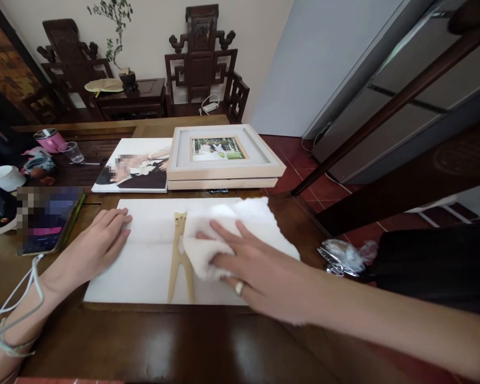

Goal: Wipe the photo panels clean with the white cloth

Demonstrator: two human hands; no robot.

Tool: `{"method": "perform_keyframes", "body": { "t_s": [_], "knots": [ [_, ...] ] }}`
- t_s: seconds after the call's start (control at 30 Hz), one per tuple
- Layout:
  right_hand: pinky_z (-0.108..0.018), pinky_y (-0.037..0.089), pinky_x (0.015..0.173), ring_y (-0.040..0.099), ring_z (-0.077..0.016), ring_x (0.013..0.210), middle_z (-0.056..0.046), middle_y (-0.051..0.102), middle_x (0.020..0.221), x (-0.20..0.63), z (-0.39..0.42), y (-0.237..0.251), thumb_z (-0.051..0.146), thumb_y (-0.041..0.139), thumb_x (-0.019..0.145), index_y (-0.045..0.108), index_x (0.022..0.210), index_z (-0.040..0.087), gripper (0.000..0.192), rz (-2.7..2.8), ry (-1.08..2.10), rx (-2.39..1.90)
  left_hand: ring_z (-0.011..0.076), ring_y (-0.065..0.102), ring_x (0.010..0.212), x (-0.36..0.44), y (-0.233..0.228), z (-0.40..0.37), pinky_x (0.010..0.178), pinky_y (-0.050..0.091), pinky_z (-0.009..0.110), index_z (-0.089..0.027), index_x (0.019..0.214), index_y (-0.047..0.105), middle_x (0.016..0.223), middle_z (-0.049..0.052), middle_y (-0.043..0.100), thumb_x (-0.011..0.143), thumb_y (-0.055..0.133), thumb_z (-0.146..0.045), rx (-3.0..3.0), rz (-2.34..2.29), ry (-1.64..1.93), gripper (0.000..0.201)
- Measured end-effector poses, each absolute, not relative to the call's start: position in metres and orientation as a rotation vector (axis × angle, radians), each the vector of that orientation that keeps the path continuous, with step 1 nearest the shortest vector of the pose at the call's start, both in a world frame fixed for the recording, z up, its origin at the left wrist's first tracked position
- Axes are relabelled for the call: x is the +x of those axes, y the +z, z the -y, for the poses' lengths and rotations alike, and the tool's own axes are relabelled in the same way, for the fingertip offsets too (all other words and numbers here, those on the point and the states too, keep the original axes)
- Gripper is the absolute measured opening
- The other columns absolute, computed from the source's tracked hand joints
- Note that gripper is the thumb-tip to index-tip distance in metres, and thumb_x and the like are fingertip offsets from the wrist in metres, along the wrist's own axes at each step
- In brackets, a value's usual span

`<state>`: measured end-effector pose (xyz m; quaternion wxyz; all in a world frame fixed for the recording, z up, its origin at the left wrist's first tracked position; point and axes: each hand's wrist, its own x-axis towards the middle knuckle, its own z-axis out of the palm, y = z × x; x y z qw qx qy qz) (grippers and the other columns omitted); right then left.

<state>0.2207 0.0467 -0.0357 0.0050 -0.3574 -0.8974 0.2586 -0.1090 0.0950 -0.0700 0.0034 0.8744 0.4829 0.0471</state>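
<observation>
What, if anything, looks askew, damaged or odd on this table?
Little stands out. The white board lies square to the table edge, left hand flat on it, right hand pressing a white cloth beside its wooden stand leg. Only the crumpled wrapper near the right edge looks untidy.

Dark wooden table point(152, 346): white panel point(144, 256), stacked frames point(224, 160), photo print point(138, 165), phone point(48, 218).

Beyond the fingers point(224, 230), passage is blocked by stacked frames point(224, 160); bare bench point(164, 346) is left behind them.
</observation>
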Motion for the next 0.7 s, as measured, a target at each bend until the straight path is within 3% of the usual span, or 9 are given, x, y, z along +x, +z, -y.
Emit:
{"method": "perform_keyframes", "body": {
  "t_s": [0.1,0.2,0.3,0.4,0.57,0.7],
  "knots": [
    [-0.073,0.013,0.111,0.006,-0.0388,0.146,-0.015,0.032,0.156,0.215,-0.066,-0.048,0.009,0.044,0.088,0.063,0.116,0.014,0.034,2.758,0.656,-1.157,0.0278,0.046,0.126,-0.108,-0.069,-0.094,0.111,0.035,0.048,-0.014,0.119,0.05,0.13,0.016,0.051,0.1,0.029,-0.038,2.731,-1.514,0.15,0.038],
    [-0.074,0.009,0.109,0.004,-0.043,0.145,-0.018,0.028,0.157,0.203,-0.05,-0.058,0.012,0.054,0.083,0.066,0.113,0.015,0.032,2.719,0.595,-1.185,0.0283,0.046,0.127,-0.106,-0.066,-0.094,0.111,0.035,0.049,-0.012,0.119,0.05,0.131,0.018,0.05,0.1,0.029,-0.037,2.706,-1.517,0.124,0.037],
    [-0.079,0.012,0.104,0.01,-0.0489,0.141,-0.019,0.032,0.155,0.194,-0.014,-0.068,0.02,0.066,0.078,0.072,0.095,0.021,0.018,2.749,0.606,-0.924,0.03,0.046,0.126,-0.105,-0.066,-0.094,0.109,0.037,0.049,-0.01,0.119,0.051,0.13,0.019,0.051,0.1,0.029,-0.036,2.704,-1.518,0.129,0.039],
    [-0.081,0.017,0.101,0.021,-0.0499,0.139,-0.016,0.042,0.15,0.191,0.009,-0.072,0.024,0.064,0.083,0.072,0.085,0.023,0.009,2.726,0.508,-0.618,0.031,0.048,0.124,-0.105,-0.068,-0.094,0.107,0.04,0.049,-0.01,0.119,0.053,0.127,0.019,0.052,0.099,0.031,-0.037,2.713,-1.507,0.167,0.04],
    [-0.075,0.012,0.108,0.015,-0.0438,0.143,-0.016,0.037,0.153,0.188,-0.032,-0.056,0.024,0.062,0.08,0.07,0.105,0.02,0.026,2.867,0.697,-0.689,0.032,0.049,0.124,-0.105,-0.068,-0.093,0.106,0.041,0.051,-0.01,0.119,0.053,0.128,0.02,0.053,0.098,0.033,-0.032,2.7,-1.513,0.182,0.037],
    [-0.072,0.013,0.11,0.012,-0.0402,0.145,-0.015,0.034,0.155,0.175,-0.083,-0.052,0.015,0.049,0.086,0.062,0.121,0.016,0.037,2.826,0.648,-0.921,0.0323,0.048,0.124,-0.106,-0.068,-0.094,0.105,0.042,0.052,-0.01,0.119,0.054,0.126,0.019,0.054,0.098,0.034,-0.033,2.72,-1.485,0.205,0.037]
  ]
}}
